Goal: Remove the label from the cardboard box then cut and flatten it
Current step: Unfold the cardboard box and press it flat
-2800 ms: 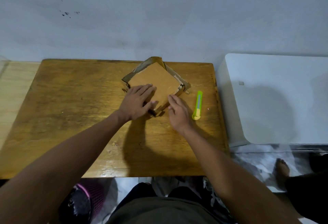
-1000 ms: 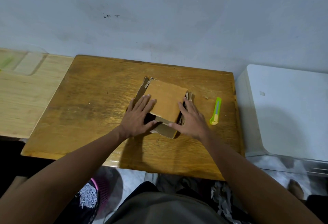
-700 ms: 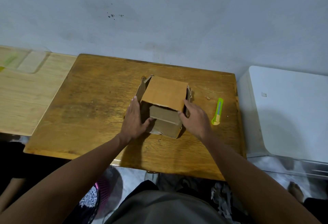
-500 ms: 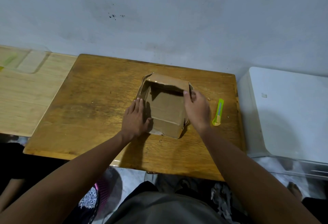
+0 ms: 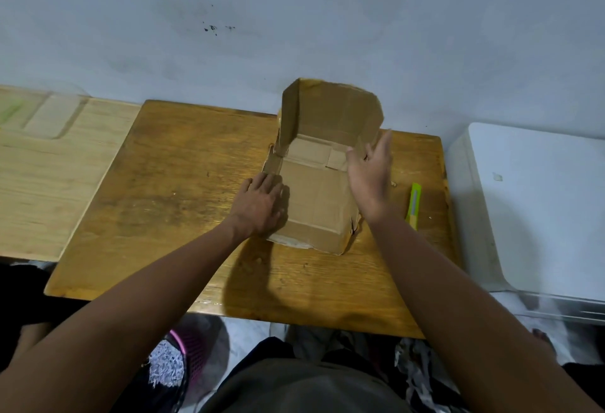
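My left grip (image 5: 262, 204) presses flat on the near left side of the cardboard box (image 5: 316, 196), fingers loosely curled; my right grip (image 5: 370, 173) is open, fingers spread at the raised right wall. The box sits mid-bench (image 5: 183, 190), its far flap upright. It looks light, stiff along creases and easily bent between them: best held at the folds. A green cutter (image 5: 414, 204) lies just right.

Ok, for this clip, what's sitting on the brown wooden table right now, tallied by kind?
Cardboard box: 1, opened up, far flap raised
Utility knife: 1, green and yellow, right of the box
Hands on the box: 2, left hand and right hand
Total: 4
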